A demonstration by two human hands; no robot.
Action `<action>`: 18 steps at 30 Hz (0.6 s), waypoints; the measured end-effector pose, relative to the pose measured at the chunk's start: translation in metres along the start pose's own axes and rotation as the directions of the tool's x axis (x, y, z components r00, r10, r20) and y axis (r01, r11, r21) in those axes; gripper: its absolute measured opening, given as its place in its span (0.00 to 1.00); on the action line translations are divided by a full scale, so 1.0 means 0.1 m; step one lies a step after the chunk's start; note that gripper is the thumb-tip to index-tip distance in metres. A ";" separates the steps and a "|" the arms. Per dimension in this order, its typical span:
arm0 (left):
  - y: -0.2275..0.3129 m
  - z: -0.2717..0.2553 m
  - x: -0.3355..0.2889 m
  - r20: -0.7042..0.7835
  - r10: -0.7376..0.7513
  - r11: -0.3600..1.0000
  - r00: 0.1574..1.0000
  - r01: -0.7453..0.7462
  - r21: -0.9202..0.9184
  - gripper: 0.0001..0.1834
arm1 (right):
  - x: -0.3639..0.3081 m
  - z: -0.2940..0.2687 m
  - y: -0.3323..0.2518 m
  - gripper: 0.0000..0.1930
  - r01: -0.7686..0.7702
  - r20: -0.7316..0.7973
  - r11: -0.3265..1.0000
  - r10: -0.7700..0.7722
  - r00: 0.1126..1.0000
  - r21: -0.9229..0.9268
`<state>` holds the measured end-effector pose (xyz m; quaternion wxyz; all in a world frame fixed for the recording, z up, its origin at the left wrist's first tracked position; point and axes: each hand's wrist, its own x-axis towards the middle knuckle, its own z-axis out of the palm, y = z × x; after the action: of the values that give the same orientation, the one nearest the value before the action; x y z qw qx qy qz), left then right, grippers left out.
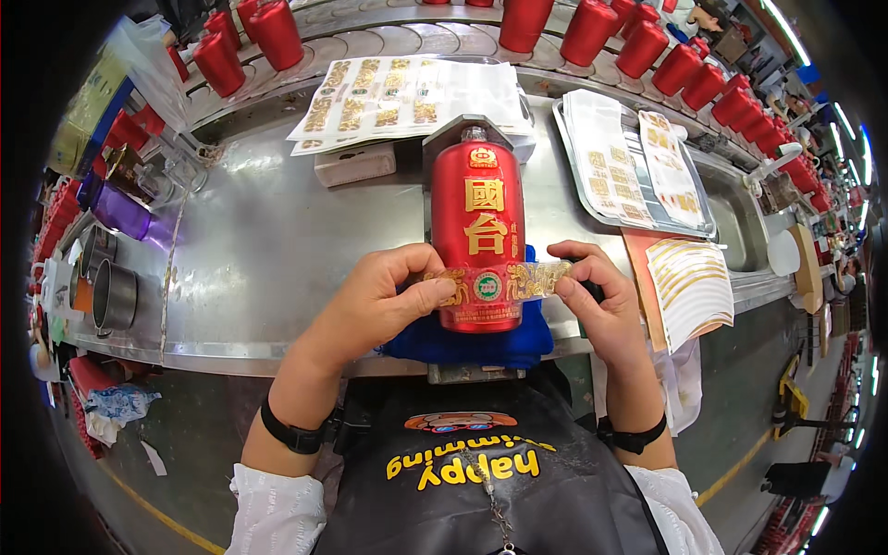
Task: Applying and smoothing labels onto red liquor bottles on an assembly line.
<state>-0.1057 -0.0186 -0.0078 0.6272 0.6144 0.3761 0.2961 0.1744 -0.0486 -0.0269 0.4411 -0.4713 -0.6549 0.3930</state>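
A red bottle (474,199) with gold lettering lies on its back, its neck away from me, on a dark stand (427,199) with a blue cloth (407,344) beneath its near end. Across the bottle's lower part stretches a clear label strip (529,280) with gold patterns and a green round emblem. My left hand (393,296) pinches the strip's left end between thumb and forefinger. The right end is pinched by my right hand (599,301), its fingers curled. The strip's middle lies over the bottle's front; whether it is stuck down I cannot tell.
Label sheets (398,97) lie on a white box (356,165) behind the bottle. A metal tray (569,148) at right holds more sheets, near a sink (735,208). Red bottles (277,35) stand along a conveyor (407,39). Left are a metal pot (115,294) and a purple container (122,211).
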 end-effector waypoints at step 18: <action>0.00 0.02 0.01 -0.060 -0.006 0.998 0.998 0.010 0.057 0.09 | 0.03 0.01 0.09 0.06 -0.064 0.022 0.996 0.063 0.998 0.064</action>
<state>-0.1037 -0.0185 -0.0075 0.5991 0.6213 0.4055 0.3010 0.1750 -0.0438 -0.0347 0.4367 -0.4733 -0.6311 0.4325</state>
